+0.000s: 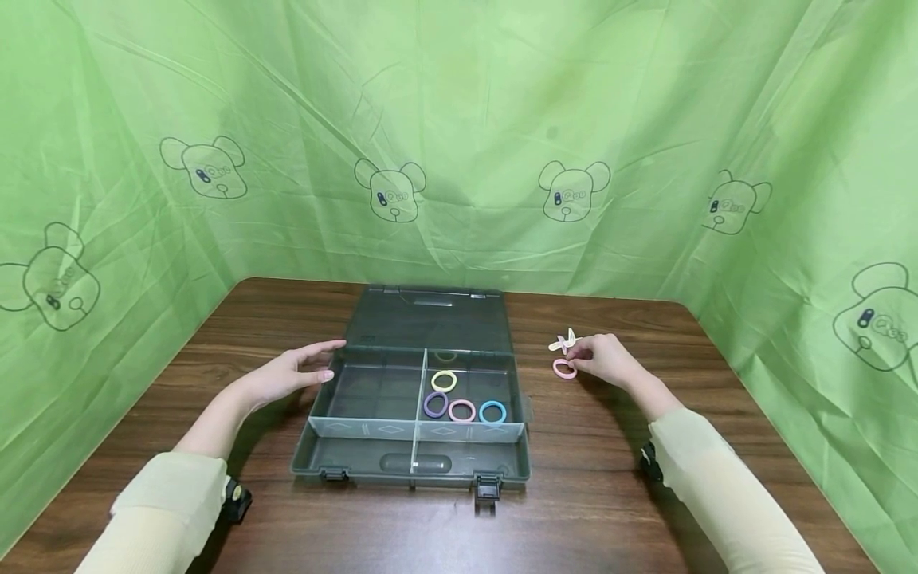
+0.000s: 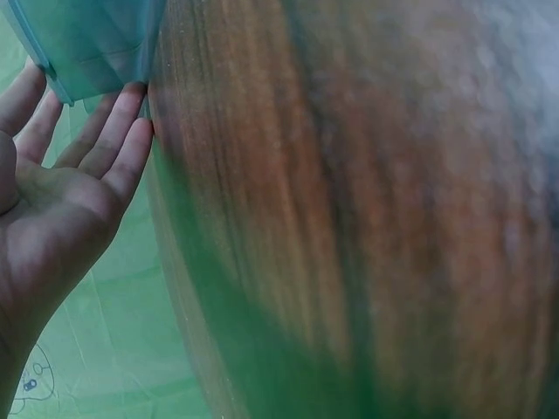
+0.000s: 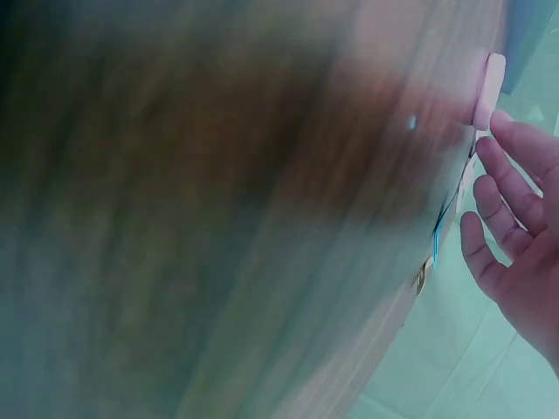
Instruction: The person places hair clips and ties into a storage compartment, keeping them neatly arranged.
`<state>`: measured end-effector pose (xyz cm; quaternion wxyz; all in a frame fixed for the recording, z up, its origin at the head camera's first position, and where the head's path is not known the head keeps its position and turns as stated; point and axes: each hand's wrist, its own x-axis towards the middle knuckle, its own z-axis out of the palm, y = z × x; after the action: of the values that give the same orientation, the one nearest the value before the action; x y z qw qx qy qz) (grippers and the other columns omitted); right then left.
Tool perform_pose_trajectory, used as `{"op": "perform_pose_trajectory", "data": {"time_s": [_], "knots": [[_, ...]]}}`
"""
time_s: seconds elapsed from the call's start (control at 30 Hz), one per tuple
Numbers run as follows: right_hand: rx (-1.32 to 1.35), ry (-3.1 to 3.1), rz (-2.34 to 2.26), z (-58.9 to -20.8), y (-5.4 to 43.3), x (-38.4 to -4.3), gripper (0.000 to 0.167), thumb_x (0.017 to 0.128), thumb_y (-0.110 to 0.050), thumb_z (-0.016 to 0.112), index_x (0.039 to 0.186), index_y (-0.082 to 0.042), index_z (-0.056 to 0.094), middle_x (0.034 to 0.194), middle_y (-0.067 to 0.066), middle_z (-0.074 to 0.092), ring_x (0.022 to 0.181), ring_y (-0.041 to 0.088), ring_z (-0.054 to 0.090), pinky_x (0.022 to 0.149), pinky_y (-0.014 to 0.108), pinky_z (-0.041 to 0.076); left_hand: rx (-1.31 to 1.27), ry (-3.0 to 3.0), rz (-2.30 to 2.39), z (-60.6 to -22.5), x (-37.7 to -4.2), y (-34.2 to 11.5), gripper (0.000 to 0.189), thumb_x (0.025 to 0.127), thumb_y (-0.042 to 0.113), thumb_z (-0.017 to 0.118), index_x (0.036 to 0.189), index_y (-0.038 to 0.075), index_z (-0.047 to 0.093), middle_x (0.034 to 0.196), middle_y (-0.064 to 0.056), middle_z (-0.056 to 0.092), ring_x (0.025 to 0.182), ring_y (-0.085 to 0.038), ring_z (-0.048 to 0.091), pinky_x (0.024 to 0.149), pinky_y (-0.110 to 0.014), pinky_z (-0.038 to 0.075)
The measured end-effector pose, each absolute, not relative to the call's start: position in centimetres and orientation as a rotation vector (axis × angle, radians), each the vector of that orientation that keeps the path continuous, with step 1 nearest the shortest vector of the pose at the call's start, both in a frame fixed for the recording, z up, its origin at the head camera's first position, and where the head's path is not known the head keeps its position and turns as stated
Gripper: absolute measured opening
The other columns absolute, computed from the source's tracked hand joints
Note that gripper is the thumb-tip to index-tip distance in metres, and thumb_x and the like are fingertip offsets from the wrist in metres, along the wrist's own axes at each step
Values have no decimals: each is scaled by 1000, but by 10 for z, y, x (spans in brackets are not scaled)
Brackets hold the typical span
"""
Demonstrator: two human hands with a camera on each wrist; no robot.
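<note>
My right hand (image 1: 606, 359) is right of the box, with its thumb and forefinger pinching the edge of a pink ring (image 1: 564, 369) that looks like a hair tie. The ring (image 3: 489, 92) is at those fingertips in the right wrist view. Just beyond it lies a small pale yellow and purple piece (image 1: 562, 343), partly hidden by the fingers. My left hand (image 1: 290, 373) rests against the left side of the dark translucent divided box (image 1: 304, 454), its fingers fairly straight. In the left wrist view the fingertips of this hand (image 2: 65, 201) touch the box's edge.
The box lid (image 1: 430, 319) lies folded back toward the green curtain (image 1: 473, 96). In the back right compartment lie a yellow ring (image 1: 444, 372), a purple ring (image 1: 426, 405), another pink ring (image 1: 462, 420) and a blue ring (image 1: 492, 404). A latch (image 1: 488, 488) juts out over the wooden table (image 1: 373, 534).
</note>
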<state>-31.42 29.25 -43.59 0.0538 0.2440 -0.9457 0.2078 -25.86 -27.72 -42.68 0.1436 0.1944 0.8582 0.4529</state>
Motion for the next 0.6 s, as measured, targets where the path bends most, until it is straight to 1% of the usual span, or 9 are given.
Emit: {"op": "perform_pose_trajectory", "data": {"time_s": [0.2, 0.43, 0.6], "knots": [[752, -2882, 642, -436, 290, -315, 5, 76, -6, 74, 79, -7, 72, 72, -2, 70, 67, 7, 59, 64, 29, 47, 548, 2486, 1296, -426, -258, -277, 58, 95, 25, 58, 147, 19, 34, 143, -22, 40, 131, -40, 36, 100, -55, 35], [758, -2897, 589, -436, 287, -317, 5, 76, -9, 76, 75, -9, 71, 68, -4, 68, 62, 5, 53, 60, 27, 43, 553, 2486, 1295, -427, -259, -277, 58, 95, 24, 57, 147, 19, 33, 143, -22, 40, 131, -40, 36, 100, -55, 35], [750, -2913, 578, -438, 285, -319, 5, 75, -10, 76, 73, -11, 71, 66, -7, 67, 59, 5, 49, 58, 26, 41, 532, 2480, 1290, -427, -258, -277, 59, 95, 26, 57, 148, 19, 32, 144, -22, 39, 132, -40, 35, 100, -56, 34]]}}
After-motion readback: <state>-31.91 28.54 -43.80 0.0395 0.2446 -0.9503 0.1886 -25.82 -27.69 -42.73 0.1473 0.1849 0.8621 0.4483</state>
